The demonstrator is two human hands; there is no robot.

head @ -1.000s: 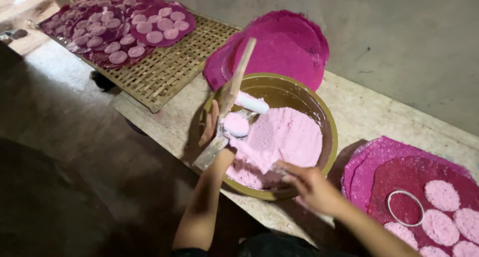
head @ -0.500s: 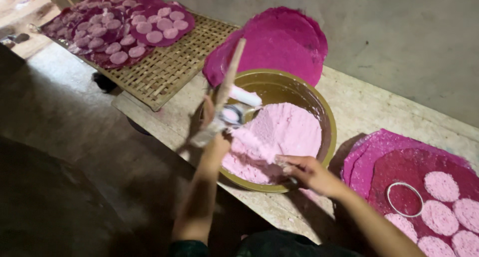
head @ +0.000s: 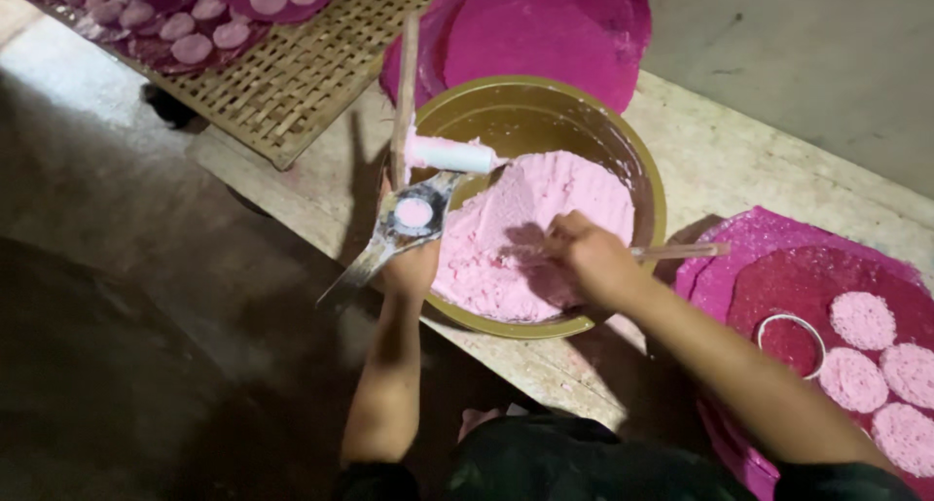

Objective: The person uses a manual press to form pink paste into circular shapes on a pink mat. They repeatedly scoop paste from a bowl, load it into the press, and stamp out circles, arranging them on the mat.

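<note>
Though grainy: pink flour (head: 545,238) (mounded)

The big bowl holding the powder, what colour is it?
The bowl is golden brass-coloured; the powder in it is pale pink. The head view shows it best.

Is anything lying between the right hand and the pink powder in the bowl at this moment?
Nothing visible does. The right hand is already inside the brass bowl, down on the pink powder. The left hand holds a metal mold at the bowl's near-left rim, and a white roller lies along the powder's far-left edge, both off to the side.
</note>
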